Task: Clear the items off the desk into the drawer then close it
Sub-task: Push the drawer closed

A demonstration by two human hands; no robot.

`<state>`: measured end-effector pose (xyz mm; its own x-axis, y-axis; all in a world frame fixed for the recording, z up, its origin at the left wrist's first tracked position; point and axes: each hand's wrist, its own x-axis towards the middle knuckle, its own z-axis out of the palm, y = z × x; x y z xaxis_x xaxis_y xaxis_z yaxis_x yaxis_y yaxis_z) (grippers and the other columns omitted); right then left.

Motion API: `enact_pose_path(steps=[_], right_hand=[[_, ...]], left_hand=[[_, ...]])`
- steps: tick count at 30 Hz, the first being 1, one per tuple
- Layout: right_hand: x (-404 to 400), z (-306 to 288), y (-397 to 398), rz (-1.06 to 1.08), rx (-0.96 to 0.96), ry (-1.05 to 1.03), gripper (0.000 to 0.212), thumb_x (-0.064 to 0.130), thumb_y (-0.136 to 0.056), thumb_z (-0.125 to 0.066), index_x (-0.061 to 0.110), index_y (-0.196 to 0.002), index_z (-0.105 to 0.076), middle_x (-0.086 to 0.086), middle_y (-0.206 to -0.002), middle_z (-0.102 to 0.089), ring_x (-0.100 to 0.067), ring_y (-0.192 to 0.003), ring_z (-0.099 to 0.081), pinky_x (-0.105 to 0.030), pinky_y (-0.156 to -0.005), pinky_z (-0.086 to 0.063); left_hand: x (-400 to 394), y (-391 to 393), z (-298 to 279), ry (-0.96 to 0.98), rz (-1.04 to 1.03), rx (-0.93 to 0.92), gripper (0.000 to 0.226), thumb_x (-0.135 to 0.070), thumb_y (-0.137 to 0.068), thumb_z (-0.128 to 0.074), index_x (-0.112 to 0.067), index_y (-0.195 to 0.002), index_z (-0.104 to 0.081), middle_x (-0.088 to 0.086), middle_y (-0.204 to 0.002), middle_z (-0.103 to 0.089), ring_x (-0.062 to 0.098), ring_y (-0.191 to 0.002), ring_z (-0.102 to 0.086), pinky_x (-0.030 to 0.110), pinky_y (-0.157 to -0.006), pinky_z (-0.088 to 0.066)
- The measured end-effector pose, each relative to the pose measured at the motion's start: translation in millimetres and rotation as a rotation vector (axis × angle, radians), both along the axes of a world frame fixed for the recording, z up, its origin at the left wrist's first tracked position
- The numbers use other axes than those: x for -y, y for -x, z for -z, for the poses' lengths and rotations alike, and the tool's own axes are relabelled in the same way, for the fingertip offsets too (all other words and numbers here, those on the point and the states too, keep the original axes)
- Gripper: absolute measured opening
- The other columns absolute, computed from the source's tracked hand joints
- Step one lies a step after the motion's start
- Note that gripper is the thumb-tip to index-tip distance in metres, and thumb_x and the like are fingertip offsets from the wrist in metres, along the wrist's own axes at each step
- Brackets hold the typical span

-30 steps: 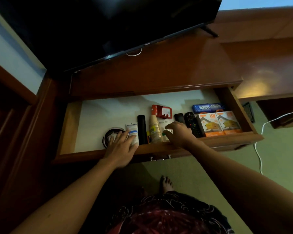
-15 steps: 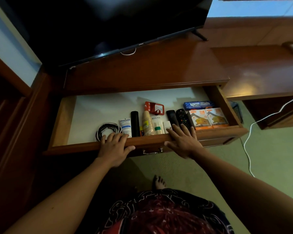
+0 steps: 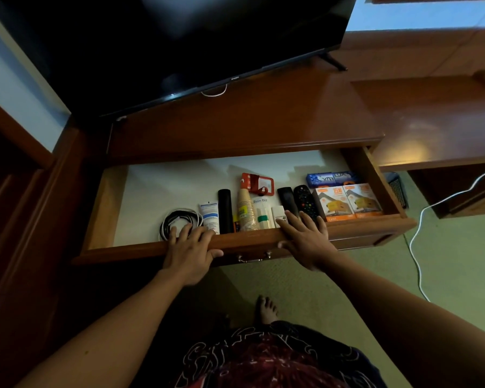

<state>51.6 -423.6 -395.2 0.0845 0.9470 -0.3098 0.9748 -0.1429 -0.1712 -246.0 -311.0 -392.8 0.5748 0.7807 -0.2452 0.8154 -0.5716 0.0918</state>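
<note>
Two hands on the open drawer's front edge

Left hand [image 3: 189, 247] and right hand [image 3: 305, 242] lie flat, fingers straight, on the drawer [image 3: 140, 249] at frame centre; inside: two orange boxes [image 3: 347, 203], two remotes [image 3: 296, 200], one coiled cable [image 3: 179, 219], one cup stack [image 3: 246, 210].

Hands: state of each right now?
Left hand: open, fingers over the drawer front, holding nothing.
Right hand: open, flat on the same front, holding nothing.

Wooden desk [image 3: 263, 119] under a black television [image 3: 179, 37]
</note>
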Motion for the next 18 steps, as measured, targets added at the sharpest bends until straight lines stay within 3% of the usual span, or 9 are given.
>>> enact_pose_path(steps=[3,9,18], right_hand=[[-6,-1,-1,0.009,-0.008,-0.003,0.097,0.086,-0.073,0.007,0.041,-0.157,-0.006,0.004,-0.168,0.004,-0.032,-0.153,0.007,-0.066,-0.117,0.003],[-30,-2,0,0.022,-0.002,-0.009,0.069,0.067,-0.097,-0.025,0.039,-0.158,-0.008,0.002,-0.168,0.004,-0.033,-0.153,0.007,-0.065,-0.117,0.006],[-75,-8,-14,0.031,-0.020,0.012,0.070,0.064,-0.099,-0.031,0.038,-0.159,-0.008,0.000,-0.168,0.007,-0.034,-0.152,0.013,-0.066,-0.117,0.008]], left_hand=[[-7,-2,-1,0.001,0.006,-0.008,0.065,-0.068,-0.095,-0.022,-0.030,-0.147,-0.032,-0.003,-0.156,-0.032,0.029,-0.148,-0.017,0.060,-0.118,-0.005],[-30,-9,-10,0.033,-0.021,-0.052,0.066,-0.065,-0.097,-0.023,-0.030,-0.153,-0.024,0.001,-0.163,-0.018,0.033,-0.150,-0.002,0.058,-0.118,0.005],[-73,-28,-11,0.069,-0.075,-0.062,0.068,-0.065,-0.097,-0.028,-0.030,-0.155,-0.018,0.004,-0.165,-0.008,0.034,-0.150,0.007,0.057,-0.119,0.005]])
